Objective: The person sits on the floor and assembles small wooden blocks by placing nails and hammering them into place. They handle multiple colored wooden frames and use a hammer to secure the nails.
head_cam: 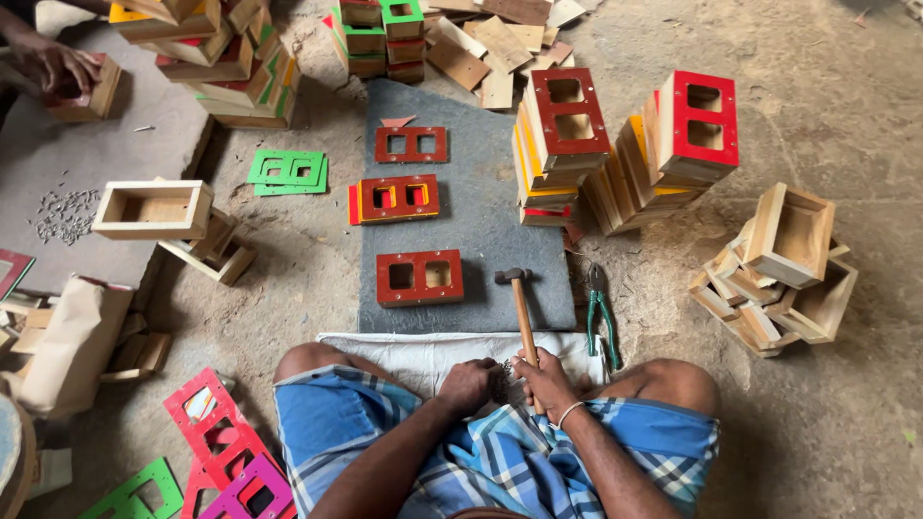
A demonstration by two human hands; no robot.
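I sit on the ground with my two hands together in my lap. My left hand point(468, 384) is curled closed around several small nails point(504, 368) that show between the hands. My right hand point(546, 381) touches the same nails and rests against the wooden handle of a hammer point(522, 312), whose head lies on the grey stone slab point(481, 221). Just ahead on the slab sits a wooden box with a red two-hole face plate point(419, 277). Beyond it lie a red-and-yellow box point(395, 199) and a bare red plate point(411, 144).
Green-handled pliers point(601, 317) lie right of the hammer. Stacks of finished boxes point(625, 144) stand at the slab's right, bare wooden frames point(784, 269) farther right. Green plates point(287, 171), an open wooden box point(154, 209) and coloured plates point(226, 442) lie left. Another person's hand point(58, 62) works top left.
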